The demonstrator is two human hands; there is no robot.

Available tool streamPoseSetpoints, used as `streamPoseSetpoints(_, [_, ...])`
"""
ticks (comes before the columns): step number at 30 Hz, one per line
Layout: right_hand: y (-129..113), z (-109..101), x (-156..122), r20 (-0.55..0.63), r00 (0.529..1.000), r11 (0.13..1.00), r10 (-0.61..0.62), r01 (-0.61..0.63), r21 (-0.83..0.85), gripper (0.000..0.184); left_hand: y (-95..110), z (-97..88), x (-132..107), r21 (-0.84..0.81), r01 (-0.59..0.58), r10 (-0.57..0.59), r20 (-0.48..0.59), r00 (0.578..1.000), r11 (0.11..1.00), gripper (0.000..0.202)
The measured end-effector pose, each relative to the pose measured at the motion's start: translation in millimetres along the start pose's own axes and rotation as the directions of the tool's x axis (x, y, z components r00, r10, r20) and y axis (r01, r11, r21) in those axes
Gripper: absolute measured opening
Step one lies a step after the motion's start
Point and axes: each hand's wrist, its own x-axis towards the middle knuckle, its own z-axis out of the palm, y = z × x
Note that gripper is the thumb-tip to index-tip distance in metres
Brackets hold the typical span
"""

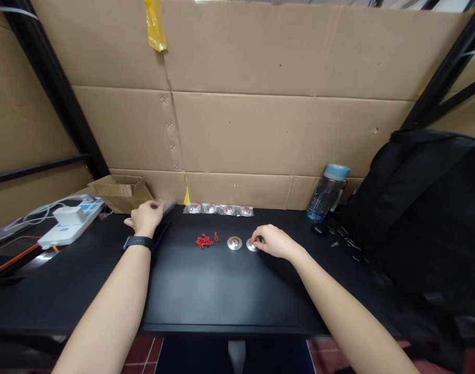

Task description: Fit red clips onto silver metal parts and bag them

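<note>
A broad stretch of black tabletop [229, 296] ran from the right hand [271, 241] to the front edge. That hand's fingers were closed narrowly on a silver disc [250, 246], hiding part of it; a second disc [234, 243] lay just beside it, and a heap of red cords [203, 241] sat farther left. The left hand [144, 218] was drawn into a pinch near a clear wrapper [168, 206], too blurred for me to tell whether it was gripped. Four wrapped discs [218, 209] lined the back edge by a cardboard wall [237, 130], between a paper bag [118, 195] and a bottle [326, 196]. A black backpack [424, 223] ran out of view at the right.
</note>
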Motion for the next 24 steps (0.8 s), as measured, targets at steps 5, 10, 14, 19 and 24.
streamPoseSetpoints(5, [0,1,0,0.005,1.000,1.000,0.007,-0.007,0.007,0.014,4,2.2,0,0.076,-0.022,0.013,0.122,0.992,0.997,0.045])
streamPoseSetpoints(10, [-1,1,0,0.006,1.000,1.000,0.004,-0.004,0.009,0.014,9,2.8,-2,0.063,-0.057,0.043,0.204,0.978,0.996,0.048])
streamPoseSetpoints(14, [-1,1,0,0.005,1.000,1.000,0.002,-0.002,0.007,0.015,11,1.2,-4,0.083,-0.074,0.052,0.242,0.969,0.994,0.051])
streamPoseSetpoints(19, [0,1,0,0.001,1.000,1.000,-0.015,0.015,0.005,0.016,10,-0.7,-3,0.067,-0.081,0.066,0.205,0.977,0.994,0.052])
streamPoseSetpoints(24, [0,2,0,-0.003,1.000,1.000,-0.018,0.018,0.008,0.014,11,-3.4,-3,0.080,-0.090,0.066,0.262,0.963,0.993,0.055])
